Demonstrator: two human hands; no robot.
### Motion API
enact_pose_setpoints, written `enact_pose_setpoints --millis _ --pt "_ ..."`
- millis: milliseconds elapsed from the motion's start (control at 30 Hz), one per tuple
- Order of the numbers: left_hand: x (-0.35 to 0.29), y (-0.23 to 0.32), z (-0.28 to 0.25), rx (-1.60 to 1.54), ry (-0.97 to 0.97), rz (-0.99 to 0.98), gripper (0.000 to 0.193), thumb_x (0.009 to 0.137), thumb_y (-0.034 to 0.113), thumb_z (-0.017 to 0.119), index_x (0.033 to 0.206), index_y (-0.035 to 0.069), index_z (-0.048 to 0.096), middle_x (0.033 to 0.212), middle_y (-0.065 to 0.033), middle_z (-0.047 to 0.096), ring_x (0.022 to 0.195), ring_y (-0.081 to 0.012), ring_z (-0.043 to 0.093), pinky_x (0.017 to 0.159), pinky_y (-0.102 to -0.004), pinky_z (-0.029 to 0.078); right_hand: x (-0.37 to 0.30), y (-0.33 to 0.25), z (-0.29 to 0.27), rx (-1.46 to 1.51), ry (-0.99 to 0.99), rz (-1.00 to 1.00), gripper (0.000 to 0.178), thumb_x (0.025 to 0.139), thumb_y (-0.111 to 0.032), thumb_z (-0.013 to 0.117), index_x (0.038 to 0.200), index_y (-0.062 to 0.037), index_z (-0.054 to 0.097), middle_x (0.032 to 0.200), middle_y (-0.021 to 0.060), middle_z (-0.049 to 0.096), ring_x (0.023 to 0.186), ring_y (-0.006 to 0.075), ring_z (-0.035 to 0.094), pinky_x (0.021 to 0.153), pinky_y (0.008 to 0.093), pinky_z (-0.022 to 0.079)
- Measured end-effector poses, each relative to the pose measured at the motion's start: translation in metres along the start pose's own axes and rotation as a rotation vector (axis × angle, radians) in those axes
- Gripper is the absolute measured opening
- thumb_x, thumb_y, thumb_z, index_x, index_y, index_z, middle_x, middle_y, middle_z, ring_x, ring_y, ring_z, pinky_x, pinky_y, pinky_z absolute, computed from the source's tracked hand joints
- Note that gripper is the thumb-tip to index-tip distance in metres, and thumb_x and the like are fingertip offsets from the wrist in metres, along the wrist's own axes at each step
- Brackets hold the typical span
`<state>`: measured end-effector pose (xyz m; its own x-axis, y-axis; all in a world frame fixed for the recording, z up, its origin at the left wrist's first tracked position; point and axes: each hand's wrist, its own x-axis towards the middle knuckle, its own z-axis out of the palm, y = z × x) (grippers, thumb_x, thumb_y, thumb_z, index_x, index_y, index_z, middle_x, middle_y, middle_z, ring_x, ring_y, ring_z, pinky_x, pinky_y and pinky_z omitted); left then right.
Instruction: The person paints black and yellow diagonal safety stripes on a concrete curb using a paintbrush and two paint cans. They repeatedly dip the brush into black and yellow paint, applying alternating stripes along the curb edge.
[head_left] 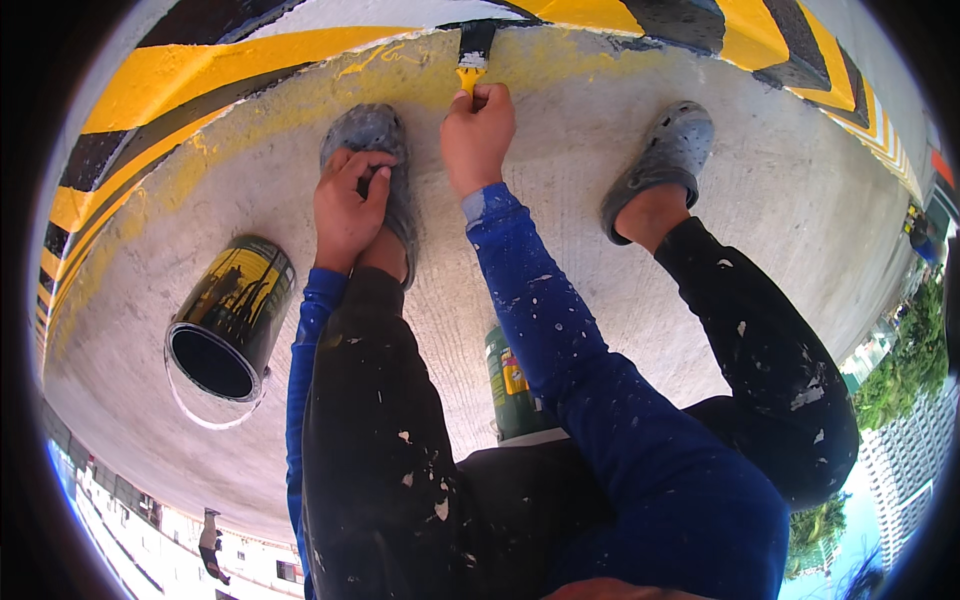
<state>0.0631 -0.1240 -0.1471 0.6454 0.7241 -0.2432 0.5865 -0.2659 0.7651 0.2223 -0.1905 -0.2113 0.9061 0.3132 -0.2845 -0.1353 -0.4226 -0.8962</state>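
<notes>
My right hand (478, 135) is closed around the yellow handle of a paintbrush (472, 68). Dark paint covers the brush's bristles, which touch the bottom edge of the striped curb (240, 70) where it meets the concrete. Over my left clog (365, 128) hangs my left hand (350, 205), its fingers loosely bent and the thumb apart, with nothing visible in it. To the left of that hand stands an open paint can (238, 290) with dark drips over its yellow label; black shows inside. A green container (508, 385) is partly hidden by my right arm and legs.
My right clog (680, 145) is planted on the concrete ground (560, 250). Yellow smears run along the ground beside the curb. A wire handle (205, 422) sticks out from the can. Far off at the lower left, a person (211, 545) is in view.
</notes>
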Motion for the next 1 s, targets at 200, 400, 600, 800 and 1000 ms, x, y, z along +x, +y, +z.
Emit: enact_pose_setpoints --millis 200,400,600,800,1000 --pt "-0.002 -0.003 -0.001 0.005 0.006 0.012 0.015 0.093 0.006 0.069 0.105 0.009 0.078 0.084 -0.0074 0.06 0.074 -0.0206 0.061 0.071 -0.0335 0.05 -0.015 -0.016 -0.009 0.015 -0.038 0.035 0.01 0.1 -0.002 0.064 0.102 0.0034 0.056 0.086 0.0131 0.066 0.066 0.0218 0.065 0.061 0.0368 0.052" --pt "-0.001 -0.002 0.0 0.006 0.009 0.021 0.015 0.093 0.006 0.069 0.105 0.009 0.078 0.084 -0.0073 0.06 0.074 -0.0206 0.062 0.071 -0.0337 0.05 -0.005 -0.013 0.001 0.028 -0.032 0.066 0.011 0.1 -0.004 0.065 0.103 0.0036 0.057 0.085 0.0101 0.066 0.061 0.0169 0.064 0.055 0.0349 0.051" --pt "-0.002 -0.006 0.0 0.005 0.003 0.008 0.015 0.093 0.007 0.07 0.105 0.009 0.078 0.085 -0.0076 0.061 0.074 -0.021 0.062 0.073 -0.0335 0.051 -0.021 -0.032 -0.004 -0.04 -0.052 0.02 0.011 0.098 -0.001 0.065 0.103 0.0042 0.057 0.089 0.0175 0.068 0.075 0.0286 0.068 0.07 0.041 0.053" --pt "-0.001 -0.005 0.001 0.004 0.005 0.019 0.015 0.093 0.007 0.07 0.105 0.01 0.078 0.086 -0.0075 0.061 0.074 -0.0207 0.062 0.072 -0.0334 0.05 -0.024 -0.038 0.007 -0.028 -0.059 0.015 0.011 0.097 0.001 0.065 0.103 0.0045 0.056 0.09 0.0208 0.068 0.078 0.0352 0.068 0.073 0.0439 0.053" --pt "-0.001 0.0 -0.001 -0.007 0.007 -0.035 0.015 0.088 0.009 0.072 0.1 0.012 0.079 0.081 -0.0091 0.062 0.079 -0.028 0.065 0.077 -0.0392 0.053 -0.024 -0.036 0.013 -0.053 -0.066 0.011 0.012 0.096 0.0 0.065 0.103 0.0044 0.056 0.09 0.0208 0.068 0.079 0.0367 0.068 0.073 0.0451 0.052"
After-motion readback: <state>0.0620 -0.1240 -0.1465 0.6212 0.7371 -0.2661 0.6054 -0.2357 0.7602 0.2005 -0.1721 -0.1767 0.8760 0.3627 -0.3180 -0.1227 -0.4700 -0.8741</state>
